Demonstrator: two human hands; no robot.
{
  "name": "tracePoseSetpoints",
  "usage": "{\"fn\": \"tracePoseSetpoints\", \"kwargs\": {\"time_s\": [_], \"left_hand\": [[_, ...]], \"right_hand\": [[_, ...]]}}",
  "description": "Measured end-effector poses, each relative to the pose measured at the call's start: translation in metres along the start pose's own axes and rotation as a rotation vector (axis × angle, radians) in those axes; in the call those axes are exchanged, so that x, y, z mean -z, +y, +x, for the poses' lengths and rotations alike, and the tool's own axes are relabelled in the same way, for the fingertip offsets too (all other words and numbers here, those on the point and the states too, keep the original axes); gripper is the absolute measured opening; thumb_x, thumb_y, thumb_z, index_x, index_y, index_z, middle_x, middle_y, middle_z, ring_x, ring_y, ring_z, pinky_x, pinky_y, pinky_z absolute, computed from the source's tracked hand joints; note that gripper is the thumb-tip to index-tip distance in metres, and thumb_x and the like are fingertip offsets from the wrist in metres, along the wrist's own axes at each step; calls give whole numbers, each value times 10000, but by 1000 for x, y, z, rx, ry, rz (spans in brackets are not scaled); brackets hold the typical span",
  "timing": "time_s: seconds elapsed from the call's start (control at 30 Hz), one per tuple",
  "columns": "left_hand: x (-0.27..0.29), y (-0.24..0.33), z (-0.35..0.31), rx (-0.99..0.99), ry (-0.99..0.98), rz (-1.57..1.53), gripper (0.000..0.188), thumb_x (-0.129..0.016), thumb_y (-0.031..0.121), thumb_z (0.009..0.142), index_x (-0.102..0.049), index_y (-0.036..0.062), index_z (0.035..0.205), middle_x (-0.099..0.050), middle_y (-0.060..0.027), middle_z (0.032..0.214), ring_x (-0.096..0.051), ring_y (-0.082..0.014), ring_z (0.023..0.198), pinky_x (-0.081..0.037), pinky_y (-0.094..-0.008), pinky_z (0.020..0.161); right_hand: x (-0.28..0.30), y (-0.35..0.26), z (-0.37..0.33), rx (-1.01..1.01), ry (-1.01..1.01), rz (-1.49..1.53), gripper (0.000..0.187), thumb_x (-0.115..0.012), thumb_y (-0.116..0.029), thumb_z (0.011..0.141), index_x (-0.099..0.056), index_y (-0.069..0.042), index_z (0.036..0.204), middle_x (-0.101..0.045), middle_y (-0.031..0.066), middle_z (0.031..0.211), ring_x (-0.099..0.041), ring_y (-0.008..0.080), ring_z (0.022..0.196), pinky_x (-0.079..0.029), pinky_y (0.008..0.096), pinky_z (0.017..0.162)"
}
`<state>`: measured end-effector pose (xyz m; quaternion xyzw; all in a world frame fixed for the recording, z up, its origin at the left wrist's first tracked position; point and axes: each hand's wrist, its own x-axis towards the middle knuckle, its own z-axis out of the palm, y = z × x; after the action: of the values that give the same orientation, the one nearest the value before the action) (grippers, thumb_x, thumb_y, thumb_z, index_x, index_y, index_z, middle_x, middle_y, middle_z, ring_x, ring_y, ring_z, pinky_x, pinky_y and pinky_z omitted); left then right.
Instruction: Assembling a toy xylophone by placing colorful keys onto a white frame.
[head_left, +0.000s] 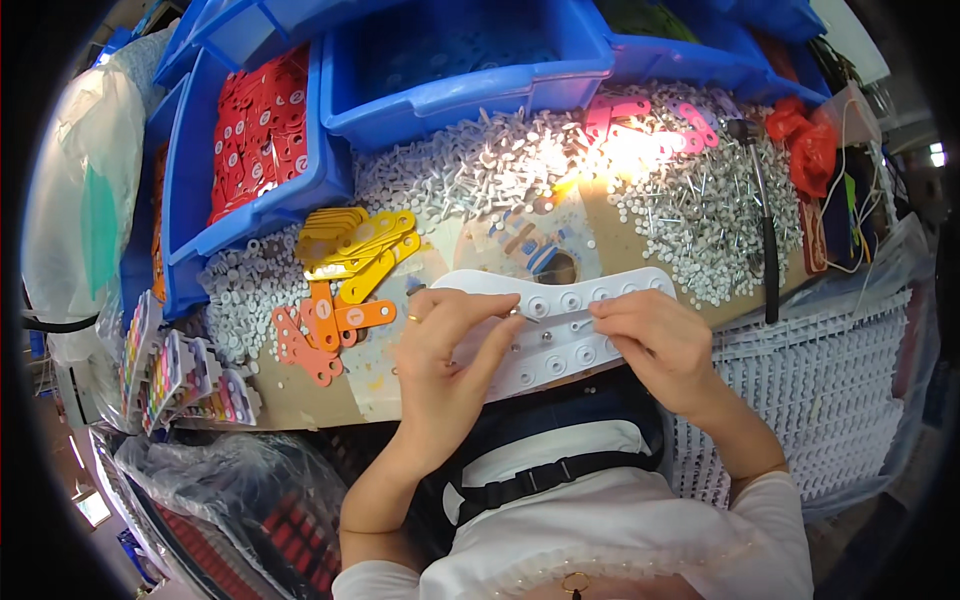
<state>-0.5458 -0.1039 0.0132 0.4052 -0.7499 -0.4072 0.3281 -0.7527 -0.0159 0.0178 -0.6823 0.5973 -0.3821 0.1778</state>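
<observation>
A white plastic board (548, 368) with rows of round ringed sockets lies in front of me at the table's near edge. Over its left part, my left hand (445, 345) pinches a small metal pin (530, 318) between thumb and forefinger. My right hand (660, 350) rests at the board's right side with its fingertips pinched together close over the sockets. A small pale pin (582, 325) shows at those fingertips, partly hidden. Metal dots (547, 337) sit in some of the middle sockets.
White plastic pegs (460, 170) and metal pins (690, 250) are heaped behind the board. Yellow strips (365, 245) and orange strips (325, 320) lie left. Blue bins (340, 110) line the back. A black-handled hammer (768, 240) and stacked white parts (810, 400) are right.
</observation>
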Motion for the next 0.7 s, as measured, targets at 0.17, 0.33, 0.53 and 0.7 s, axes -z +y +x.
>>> {"fn": "tracePoseSetpoints", "kwargs": {"time_s": [0.17, 0.33, 0.53, 0.7], "left_hand": [[-5, 4, -1, 50, -7, 5, 195, -722, -14, 791, -711, 27, 982, -656, -50, 870, -566, -155, 847, -451, -258, 770], [-2, 2, 6, 50, -5, -11, 189, -733, 28, 787, -710, 31, 974, -645, -74, 821, -568, -209, 843, -467, -307, 724], [2, 8, 32, 8, -59, -6, 176, -705, 7, 809, -704, 26, 983, -682, -53, 889, -577, -153, 846, -449, -268, 773], [-6, 12, 46, -44, -110, 22, 167, -710, 13, 806, -707, 25, 973, -689, -53, 907, -586, -157, 859, -448, -269, 785]], "right_hand": [[-7, 5, -3, 113, -41, -99, 188, -679, 46, 731, -651, 1, 911, -680, 125, 979, -664, 272, 898, -558, 349, 714], [6, 1, 14, 260, -149, -186, 174, -671, -38, 745, -656, -1, 915, -673, 110, 982, -643, 269, 934, -532, 372, 758], [19, 67, 64, -65, 3, -452, 137, -702, -74, 762, -683, -46, 895, -614, 79, 894, -551, 276, 930, -442, 379, 839], [12, 81, 67, 101, -6, -595, 110, -700, -79, 765, -634, -43, 844, -567, 75, 903, -523, 279, 948, -411, 383, 861]]}}
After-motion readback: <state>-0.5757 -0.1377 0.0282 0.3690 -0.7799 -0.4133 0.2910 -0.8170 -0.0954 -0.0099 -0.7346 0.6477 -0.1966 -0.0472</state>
